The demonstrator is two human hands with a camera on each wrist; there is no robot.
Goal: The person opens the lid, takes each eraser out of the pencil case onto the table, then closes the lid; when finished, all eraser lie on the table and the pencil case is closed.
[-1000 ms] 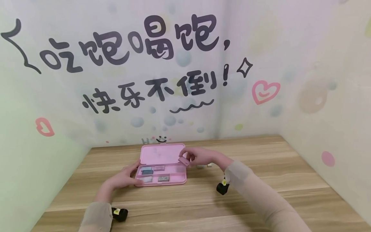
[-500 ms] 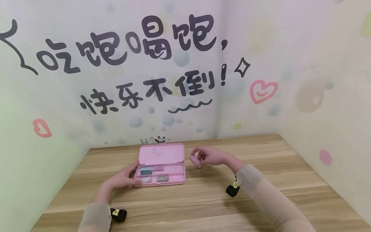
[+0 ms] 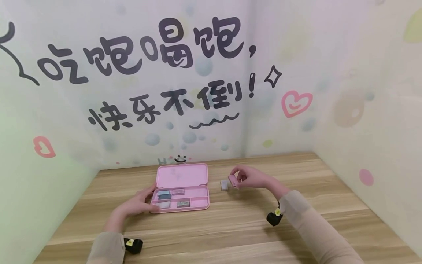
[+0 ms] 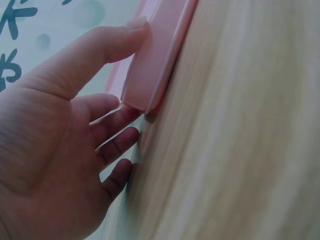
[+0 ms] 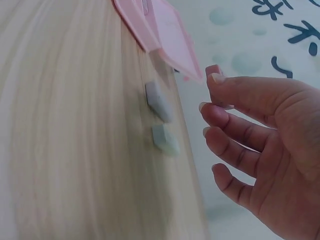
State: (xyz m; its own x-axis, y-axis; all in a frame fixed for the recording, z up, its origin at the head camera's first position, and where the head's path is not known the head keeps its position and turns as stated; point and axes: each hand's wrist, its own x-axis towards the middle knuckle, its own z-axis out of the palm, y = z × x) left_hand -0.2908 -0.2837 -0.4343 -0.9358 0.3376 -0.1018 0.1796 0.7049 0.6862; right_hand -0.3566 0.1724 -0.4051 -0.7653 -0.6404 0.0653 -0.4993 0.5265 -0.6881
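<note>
A pink case (image 3: 199,202) lies on the table with its lid raised at the back. Several small eraser-like blocks sit in its compartments, among them a dark teal one (image 3: 164,197) and a grey one (image 3: 183,202). My left hand (image 3: 133,205) holds the left end of the case, thumb at the front corner and fingers along the side. My right hand (image 3: 252,178) pinches a pink eraser (image 3: 233,180) between thumb and fingers, right of the case. In the right wrist view, a grey block (image 5: 158,102) and a pale green block (image 5: 166,141) lie on the table near it.
The wooden table (image 3: 197,238) runs back to a wall (image 3: 211,143) with printed lettering. Side walls stand at left and right. The case's upright lid (image 5: 177,37) is close to the two loose blocks.
My right hand has moved right, away from the case, with the pink eraser in its fingers. A grey block on the table has come into sight. My left hand stays at the case.
</note>
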